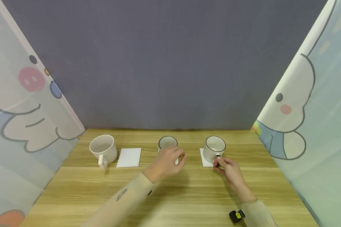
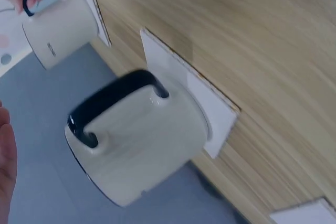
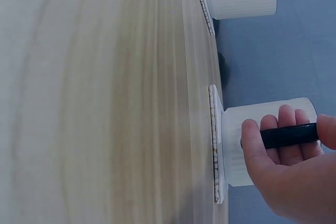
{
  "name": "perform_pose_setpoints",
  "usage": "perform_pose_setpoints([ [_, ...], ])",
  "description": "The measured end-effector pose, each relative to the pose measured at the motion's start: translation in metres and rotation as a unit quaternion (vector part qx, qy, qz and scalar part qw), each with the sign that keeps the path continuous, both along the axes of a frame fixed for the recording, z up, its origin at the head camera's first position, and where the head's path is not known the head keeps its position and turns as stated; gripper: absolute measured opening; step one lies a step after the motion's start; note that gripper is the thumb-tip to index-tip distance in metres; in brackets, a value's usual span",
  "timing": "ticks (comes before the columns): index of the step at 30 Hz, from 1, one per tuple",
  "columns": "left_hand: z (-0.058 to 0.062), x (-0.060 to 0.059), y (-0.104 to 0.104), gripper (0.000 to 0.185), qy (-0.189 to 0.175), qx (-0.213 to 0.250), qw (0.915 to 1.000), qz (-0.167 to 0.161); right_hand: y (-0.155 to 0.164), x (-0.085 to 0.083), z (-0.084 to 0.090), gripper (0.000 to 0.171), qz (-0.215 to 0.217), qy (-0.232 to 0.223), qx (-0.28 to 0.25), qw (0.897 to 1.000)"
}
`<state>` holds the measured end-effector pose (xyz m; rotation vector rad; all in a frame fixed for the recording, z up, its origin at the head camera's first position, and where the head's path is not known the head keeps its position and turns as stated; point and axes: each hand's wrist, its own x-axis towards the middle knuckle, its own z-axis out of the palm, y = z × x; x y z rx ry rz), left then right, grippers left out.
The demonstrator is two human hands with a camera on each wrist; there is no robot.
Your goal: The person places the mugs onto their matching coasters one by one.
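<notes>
My right hand (image 1: 230, 172) grips the black handle (image 3: 289, 135) of a white mug (image 1: 213, 152) with a dark rim. That mug stands upright on a square white coaster (image 1: 203, 160). My left hand (image 1: 165, 161) is in front of a similar mug (image 1: 168, 142) in the middle and partly hides it. In the left wrist view, this middle mug (image 2: 152, 137) rests on its own coaster (image 2: 223, 116), its black handle (image 2: 113, 98) free of any fingers. The left fingers (image 2: 6, 148), loosely bent at the view's edge, hold nothing.
An all-white mug (image 1: 103, 149) stands on the wooden table (image 1: 82, 186) at the left, its handle toward me. Another white coaster (image 1: 129, 157) lies to its right. A grey panel (image 1: 170, 69) closes off the back, with printed cloth at both sides.
</notes>
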<state>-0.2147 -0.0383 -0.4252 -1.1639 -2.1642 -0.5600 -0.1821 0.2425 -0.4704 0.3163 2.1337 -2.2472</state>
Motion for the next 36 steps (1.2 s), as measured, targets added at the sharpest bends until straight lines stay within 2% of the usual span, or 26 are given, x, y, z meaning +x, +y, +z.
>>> perform_pose_setpoints([
  [5,0.004,-0.003,-0.01,0.008,0.005,0.018,0.9998,0.0,0.001,0.0,0.001,0.03,-0.001,-0.001,-0.007,1.0],
  [10,0.007,-0.002,-0.017,0.008,-0.011,0.025,0.9996,-0.003,0.002,0.001,0.0,0.032,0.002,-0.009,-0.005,1.0],
  [17,0.011,0.001,-0.032,0.012,-0.027,0.038,0.9988,0.012,0.001,0.0,-0.001,0.033,0.001,-0.008,-0.007,1.0],
  [36,-0.002,0.01,-0.077,0.007,-0.063,0.09,0.9905,0.083,0.003,-0.001,-0.002,0.033,0.001,-0.006,-0.005,1.0],
])
